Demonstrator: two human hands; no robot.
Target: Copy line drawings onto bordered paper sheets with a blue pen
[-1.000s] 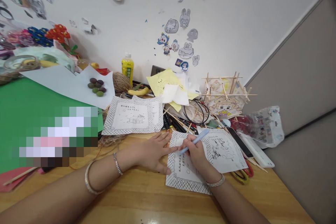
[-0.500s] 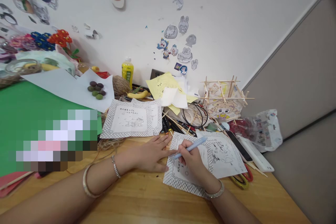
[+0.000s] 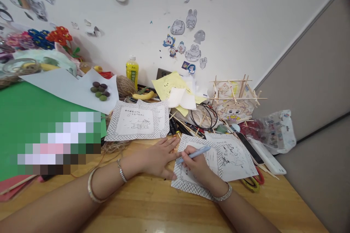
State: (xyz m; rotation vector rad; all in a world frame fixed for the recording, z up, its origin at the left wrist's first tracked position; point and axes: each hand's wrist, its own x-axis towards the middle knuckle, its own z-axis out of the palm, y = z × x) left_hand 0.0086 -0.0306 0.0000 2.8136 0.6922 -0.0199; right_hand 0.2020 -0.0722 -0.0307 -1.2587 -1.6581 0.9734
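My left hand (image 3: 161,156) lies flat with fingers spread, on the wooden table and against the left edge of a sheet of paper (image 3: 188,188). That sheet has a hand-drawn crosshatched border with lines and writing inside. My right hand (image 3: 199,169) grips a light blue pen (image 3: 201,151) over the sheet's left part. Its tip is near the border, close to my left fingers; whether it touches the paper I cannot tell. Partly beneath lies a second drawn sheet (image 3: 240,160) on the right. Another bordered drawing (image 3: 131,125) with a small building lies beyond my left hand.
Markers (image 3: 172,127) and thin sticks lie behind the sheets. A phone (image 3: 249,147), a white device (image 3: 269,158) and scissors (image 3: 250,185) are at the right. Farther back are a stick-framed lantern (image 3: 235,102), a yellow bottle (image 3: 132,72) and green card (image 3: 41,105) at left.
My right hand and the pen have shifted slightly left on the sheet, and the pen lies a little flatter. My left hand stays in place. The whole view has tilted slightly.
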